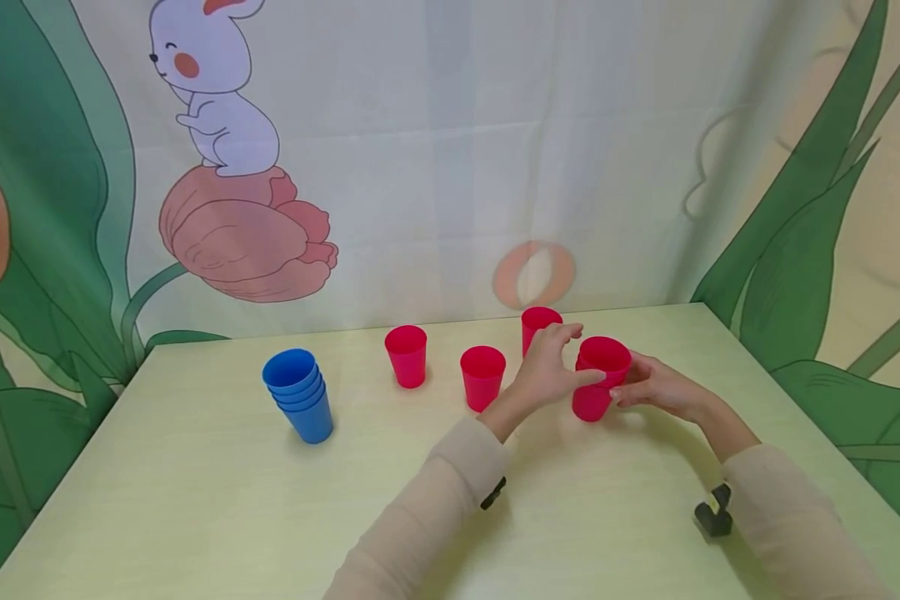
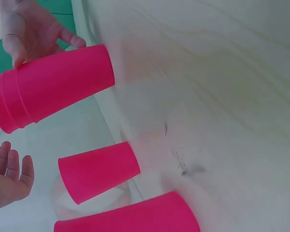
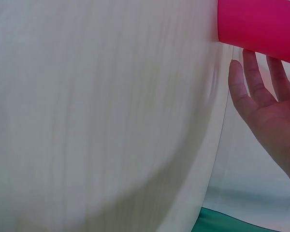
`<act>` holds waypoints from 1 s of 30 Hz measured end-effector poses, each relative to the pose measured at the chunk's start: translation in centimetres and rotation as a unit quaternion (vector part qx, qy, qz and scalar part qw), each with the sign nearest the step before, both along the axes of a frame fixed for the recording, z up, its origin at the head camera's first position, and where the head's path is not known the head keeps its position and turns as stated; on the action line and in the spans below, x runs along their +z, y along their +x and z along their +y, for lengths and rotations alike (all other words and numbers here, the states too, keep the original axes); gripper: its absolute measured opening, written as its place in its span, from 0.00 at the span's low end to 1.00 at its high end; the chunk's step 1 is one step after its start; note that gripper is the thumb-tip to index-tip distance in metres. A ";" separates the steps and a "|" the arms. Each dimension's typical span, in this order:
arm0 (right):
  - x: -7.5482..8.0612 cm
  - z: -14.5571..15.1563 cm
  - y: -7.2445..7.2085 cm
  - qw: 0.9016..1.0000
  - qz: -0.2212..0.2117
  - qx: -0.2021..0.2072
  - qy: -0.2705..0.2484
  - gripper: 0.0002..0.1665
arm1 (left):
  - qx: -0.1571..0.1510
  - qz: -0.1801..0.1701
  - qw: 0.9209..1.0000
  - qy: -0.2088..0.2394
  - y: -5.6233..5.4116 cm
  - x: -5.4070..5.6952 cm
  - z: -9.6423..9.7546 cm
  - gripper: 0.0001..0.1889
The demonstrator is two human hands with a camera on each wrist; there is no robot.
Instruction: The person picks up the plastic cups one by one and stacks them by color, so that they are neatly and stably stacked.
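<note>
A stack of red cups (image 1: 603, 358) stands at the right, its rims overlapping. My right hand (image 1: 663, 387) is at the stack's right side, thumb toward the near side. In the right wrist view its fingers (image 3: 255, 72) are fairly straight, with tips touching the red cup (image 3: 261, 29). My left hand (image 1: 547, 367) is left of the stack, fingers spread, holding nothing. The left wrist view shows a gap between that left hand (image 2: 9, 179) and the stacked cups (image 2: 63, 84). Behind the left hand is a red cup (image 1: 538, 318), partly hidden; another red cup (image 1: 482, 379) stands left of it.
Farther left stands a single red cup (image 1: 407, 357). A leaning-looking stack of several blue cups (image 1: 300, 400) is at the left of the pale table (image 1: 195, 500). A printed curtain (image 1: 420, 167) hangs along the back edge. Dark wrist devices (image 1: 714, 515) hang below the sleeves.
</note>
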State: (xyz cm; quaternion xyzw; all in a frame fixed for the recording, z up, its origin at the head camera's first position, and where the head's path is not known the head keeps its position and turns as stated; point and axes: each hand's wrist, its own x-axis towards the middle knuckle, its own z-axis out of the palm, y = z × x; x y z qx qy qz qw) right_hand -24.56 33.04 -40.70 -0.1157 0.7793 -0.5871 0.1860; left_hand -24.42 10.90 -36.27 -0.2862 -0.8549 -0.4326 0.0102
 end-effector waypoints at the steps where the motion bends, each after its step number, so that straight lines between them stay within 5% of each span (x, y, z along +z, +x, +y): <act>1: 0.0 0.0 0.0 1.000 -0.001 -0.001 0.000 0.42 | -0.001 0.003 1.000 0.003 0.1 0.1 -0.2 0.36; 8: 0.0 -0.1 0.1 1.000 -0.003 -0.007 -0.004 0.42 | 0.002 0.008 1.000 0.026 0.2 0.2 -1.9 0.35; 30: 0.2 -0.1 0.0 1.000 -0.003 0.003 -0.010 0.39 | 0.003 0.085 0.996 -0.002 1.0 0.6 -7.6 0.33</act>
